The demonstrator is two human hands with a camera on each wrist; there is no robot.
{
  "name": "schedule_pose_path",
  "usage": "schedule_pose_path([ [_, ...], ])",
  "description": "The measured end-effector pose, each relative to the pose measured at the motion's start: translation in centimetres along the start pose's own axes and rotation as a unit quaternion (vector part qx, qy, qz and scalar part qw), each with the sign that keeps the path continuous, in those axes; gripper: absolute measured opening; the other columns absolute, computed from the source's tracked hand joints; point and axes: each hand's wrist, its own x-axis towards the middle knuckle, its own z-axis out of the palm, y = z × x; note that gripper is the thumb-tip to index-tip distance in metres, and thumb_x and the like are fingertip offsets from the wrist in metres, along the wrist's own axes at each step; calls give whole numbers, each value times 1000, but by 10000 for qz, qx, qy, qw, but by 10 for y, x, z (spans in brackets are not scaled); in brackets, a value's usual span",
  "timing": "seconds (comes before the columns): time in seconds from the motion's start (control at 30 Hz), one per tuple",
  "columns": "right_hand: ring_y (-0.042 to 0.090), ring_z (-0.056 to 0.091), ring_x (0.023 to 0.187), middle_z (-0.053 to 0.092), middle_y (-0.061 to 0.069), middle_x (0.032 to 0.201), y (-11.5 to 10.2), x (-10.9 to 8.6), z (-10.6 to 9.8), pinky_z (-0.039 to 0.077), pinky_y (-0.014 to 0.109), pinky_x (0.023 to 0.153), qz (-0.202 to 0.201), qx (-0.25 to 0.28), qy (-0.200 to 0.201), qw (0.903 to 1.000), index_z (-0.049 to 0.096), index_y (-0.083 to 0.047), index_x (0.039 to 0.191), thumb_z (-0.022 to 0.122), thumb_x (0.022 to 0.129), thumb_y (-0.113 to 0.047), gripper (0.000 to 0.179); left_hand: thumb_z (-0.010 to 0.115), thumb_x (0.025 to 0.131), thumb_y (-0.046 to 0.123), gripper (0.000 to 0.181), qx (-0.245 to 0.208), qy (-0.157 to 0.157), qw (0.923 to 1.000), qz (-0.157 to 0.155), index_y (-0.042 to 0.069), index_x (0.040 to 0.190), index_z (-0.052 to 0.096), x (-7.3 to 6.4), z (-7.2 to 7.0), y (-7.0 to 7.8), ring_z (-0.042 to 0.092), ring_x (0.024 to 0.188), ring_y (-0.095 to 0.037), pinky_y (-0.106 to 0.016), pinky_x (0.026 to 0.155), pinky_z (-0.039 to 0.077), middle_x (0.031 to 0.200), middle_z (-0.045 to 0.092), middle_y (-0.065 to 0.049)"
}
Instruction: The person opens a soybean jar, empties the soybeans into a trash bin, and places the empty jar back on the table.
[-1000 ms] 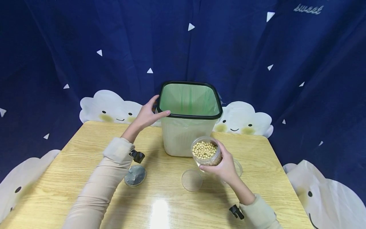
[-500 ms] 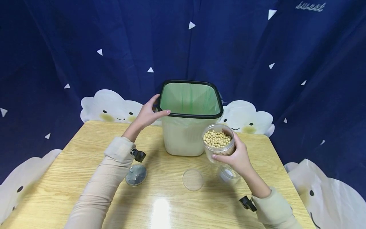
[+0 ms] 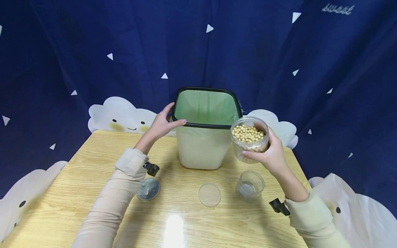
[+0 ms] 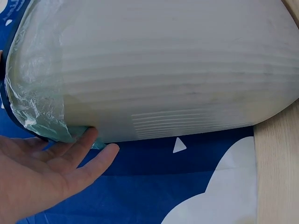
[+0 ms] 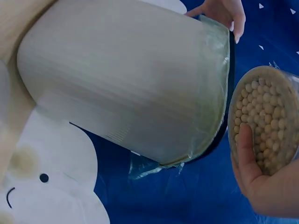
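Against the curtain stands a whitish trash can (image 3: 201,148) with a black rim and a green bag lining it. My left hand (image 3: 161,125) grips the rim's near left corner, thumb over the front edge; its other fingers lie under the rim by the bag's edge in the left wrist view. My right hand (image 3: 273,155) holds a clear plastic jar (image 3: 237,151) of soybeans (image 3: 246,134), lidless and raised beside the can's right front corner. In the right wrist view a thumb presses along the jar's wall, with soybeans (image 5: 264,112) showing through it.
A second clear jar (image 3: 260,182), uncovered, stands on the wooden table (image 3: 186,220) below my right hand. To its left lies a clear round lid (image 3: 209,195). A round silvery lid (image 3: 148,189) is near my left sleeve. A dark blue curtain (image 3: 186,44) hangs behind.
My right hand has carried the jar of soybeans up and to the right, from in front of the can to beside its rim. The second jar has come into view. The left hand stays put.
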Motion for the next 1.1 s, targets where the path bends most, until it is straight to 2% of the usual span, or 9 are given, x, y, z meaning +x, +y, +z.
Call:
schedule_pose_path([
  [0.37,9,47,103,49,9,119,-15,32,-13,36,17,89,136,-21,91,9999,44,6,126,74,58,14,75,69,78,33,87,49,-4,10000,-34,8,145,19,1,0,0,36,124,-33,-45,98,34,142,30,-18],
  [0.63,9,48,101,50,13,122,-19,63,-21,38,19,85,337,-519,126,9980,46,0,127,78,62,4,73,69,78,35,86,51,0,9999,-99,11,145,19,0,0,-1,35,125,-32,-45,98,34,142,31,-17],
  [0.83,10,48,100,52,9,120,-21,82,-24,39,19,82,613,-724,60,9955,47,-4,126,80,64,-4,70,68,78,35,87,27,-13,9999,-152,12,145,19,0,0,-2,34,126,-32,-44,98,34,142,30,-16],
  [0.93,12,47,101,51,9,119,-22,91,-25,38,21,81,737,-930,0,9929,47,-4,127,81,64,-9,71,69,78,35,87,10,-10,9999,-133,11,145,19,0,0,-2,34,126,-31,-45,98,34,141,31,-17],
  [1.1,17,46,103,52,10,119,-21,108,-28,38,29,83,855,-1629,-104,9829,47,-7,127,84,61,-21,77,68,78,35,87,9,-7,9999,-107,11,145,18,-1,1,-1,34,125,-32,-45,98,34,141,31,-18],
])
